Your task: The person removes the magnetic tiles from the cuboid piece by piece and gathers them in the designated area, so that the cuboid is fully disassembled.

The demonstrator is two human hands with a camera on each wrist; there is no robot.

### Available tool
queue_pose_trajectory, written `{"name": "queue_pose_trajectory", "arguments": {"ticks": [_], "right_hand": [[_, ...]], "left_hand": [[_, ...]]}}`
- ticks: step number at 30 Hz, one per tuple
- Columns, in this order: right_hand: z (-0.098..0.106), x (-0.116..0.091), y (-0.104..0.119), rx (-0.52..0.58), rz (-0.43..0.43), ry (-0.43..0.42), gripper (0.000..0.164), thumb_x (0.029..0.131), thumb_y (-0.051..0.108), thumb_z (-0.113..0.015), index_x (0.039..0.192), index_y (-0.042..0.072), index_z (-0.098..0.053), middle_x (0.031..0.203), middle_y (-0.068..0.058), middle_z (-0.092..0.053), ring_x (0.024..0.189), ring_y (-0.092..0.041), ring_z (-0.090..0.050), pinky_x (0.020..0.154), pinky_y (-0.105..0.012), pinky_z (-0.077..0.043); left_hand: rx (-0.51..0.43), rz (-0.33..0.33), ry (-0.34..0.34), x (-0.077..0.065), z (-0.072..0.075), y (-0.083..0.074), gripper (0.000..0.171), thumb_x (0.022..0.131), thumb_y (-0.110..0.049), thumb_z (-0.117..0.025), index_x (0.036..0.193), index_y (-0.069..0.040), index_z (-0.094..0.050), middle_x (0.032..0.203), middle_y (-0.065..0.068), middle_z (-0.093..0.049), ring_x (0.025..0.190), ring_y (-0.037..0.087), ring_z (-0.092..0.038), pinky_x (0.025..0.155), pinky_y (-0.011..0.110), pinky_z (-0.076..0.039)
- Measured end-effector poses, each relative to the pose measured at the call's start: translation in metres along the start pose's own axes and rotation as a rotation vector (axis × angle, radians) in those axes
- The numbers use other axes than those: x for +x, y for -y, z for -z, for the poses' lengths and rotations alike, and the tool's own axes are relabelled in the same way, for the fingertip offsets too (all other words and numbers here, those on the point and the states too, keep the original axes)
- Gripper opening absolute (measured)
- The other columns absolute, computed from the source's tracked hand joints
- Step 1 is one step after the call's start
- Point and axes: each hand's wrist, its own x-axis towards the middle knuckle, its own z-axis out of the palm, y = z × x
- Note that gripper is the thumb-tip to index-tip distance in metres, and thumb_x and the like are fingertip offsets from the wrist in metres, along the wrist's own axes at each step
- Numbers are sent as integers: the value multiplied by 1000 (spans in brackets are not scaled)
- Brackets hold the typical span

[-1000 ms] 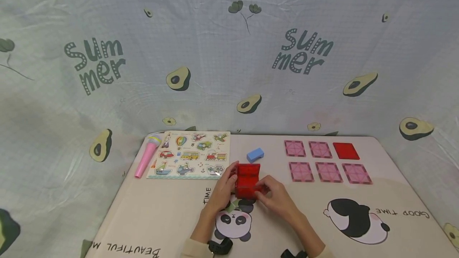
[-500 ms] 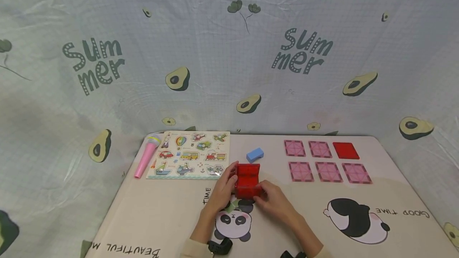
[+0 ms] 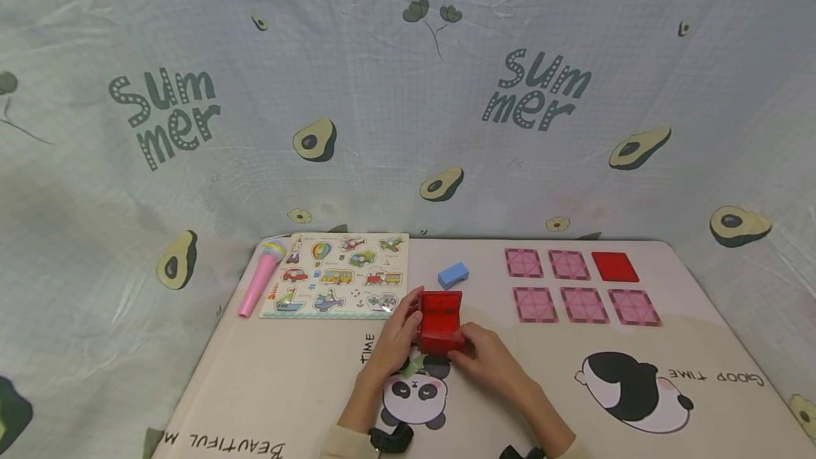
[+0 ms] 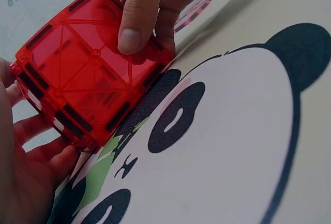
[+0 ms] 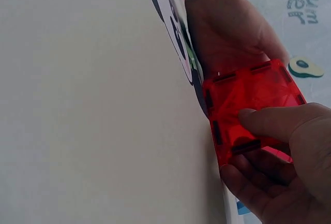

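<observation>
A box shape of red see-through magnetic tiles (image 3: 440, 343) stands at the middle of the table, above the panda print. From the left, my left hand (image 3: 397, 337) holds its side, with fingers (image 4: 39, 164) curled around the lower edge in the left wrist view. My right hand (image 3: 491, 358) grips the near right part. In the right wrist view its thumb (image 5: 274, 120) presses flat on the near red tile (image 5: 243, 97), fingers behind and below. Just beyond the box lies a blue block (image 3: 453, 275).
Several pink magnetic tiles (image 3: 535, 304) and one red tile (image 3: 615, 268) lie in two rows at the right. A vehicle picture board (image 3: 338, 296) and a pink toy microphone (image 3: 260, 282) lie at the back left. A printed curtain (image 3: 382, 91) hangs behind the table.
My right hand has slid slightly down along the box's near right corner, its fingers and thumb settling on the near tile. My left hand and the box have stayed in place.
</observation>
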Motion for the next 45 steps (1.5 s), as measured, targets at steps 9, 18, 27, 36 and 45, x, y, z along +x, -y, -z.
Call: {"name": "queue_pose_trajectory", "arguments": {"ticks": [9, 18, 27, 36, 45], "right_hand": [[2, -2, 3, -3, -6, 41, 24, 84, 15, -80, 106, 15, -68, 99, 4, -71, 88, -8, -63, 86, -28, -61], [1, -3, -2, 10, -7, 51, 20, 85, 16, -79, 99, 18, -66, 91, 9, -68, 84, -5, -58, 82, -24, -59], [4, -4, -4, 73, -20, 68, 17, 86, 16, -78, 93, 19, -63, 87, 10, -68, 79, -3, -56, 77, -21, -58], [16, -9, -1, 77, -60, 42, 15, 88, 17, -76, 99, 18, -64, 90, 8, -71, 84, -6, -65, 81, -22, -60], [32, -16, 1, 75, -109, -30, 33, 86, 13, -77, 114, 11, -60, 97, -1, -70, 85, -11, -63, 79, -21, -60]], "left_hand": [[-23, 3, 7, 1, 0, 1, 49, 107, -21, -40, 156, -18, -34, 150, 12, -49, 137, 34, -50, 114, 56, -43], [-15, 15, 42, -4, 7, -25, 50, 106, -14, -40, 155, -10, -33, 150, 20, -47, 138, 38, -49, 111, 55, -46], [-24, -6, 8, 1, 0, 5, 49, 107, -22, -41, 156, -19, -34, 151, 10, -49, 138, 34, -50, 109, 55, -49], [-17, -30, 10, 1, 1, 4, 50, 107, -22, -41, 155, -16, -34, 148, 11, -51, 135, 35, -52, 108, 57, -49], [-37, 7, 15, 2, -1, 5, 49, 107, -19, -41, 156, -16, -34, 149, 12, -49, 137, 34, -50, 107, 55, -50]]}}
